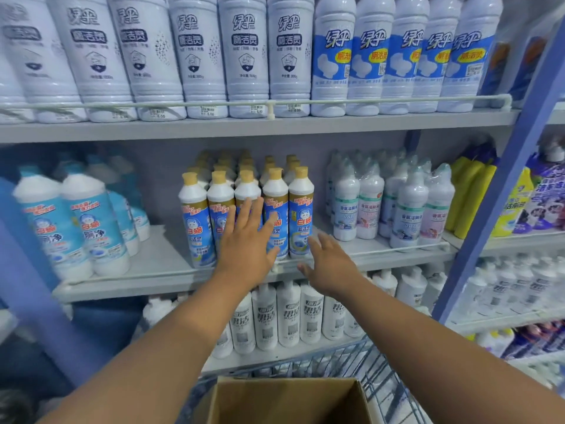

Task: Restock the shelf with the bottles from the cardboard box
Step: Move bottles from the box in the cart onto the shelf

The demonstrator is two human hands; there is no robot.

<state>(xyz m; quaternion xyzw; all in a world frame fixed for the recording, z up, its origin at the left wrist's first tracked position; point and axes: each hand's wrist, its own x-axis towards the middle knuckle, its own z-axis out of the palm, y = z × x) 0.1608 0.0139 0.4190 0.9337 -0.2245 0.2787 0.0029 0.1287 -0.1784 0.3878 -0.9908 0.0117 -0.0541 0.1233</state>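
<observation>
your left hand (244, 243) lies spread flat on the gold-capped bottles (276, 206); right hand (328, 264) hovers spread, empty, just right of them. press evenly, squaring the row; cardboard box (287, 402) waits below.

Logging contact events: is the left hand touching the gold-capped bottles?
Touching: head view shows left hand flat against the front-row gold-capped bottles, straight fingers overlapping their labels.

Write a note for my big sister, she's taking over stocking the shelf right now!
Left hand: open, flat against the front row of white bottles with tan caps and blue labels on the grey middle shelf.
Right hand: open, holding nothing, near the white wire shelf rail.
Brown cardboard box: below, in the blue wire cart; its contents are hidden.
Done: several rows stand upright.
Left: check the box and shelve what remains.
</observation>
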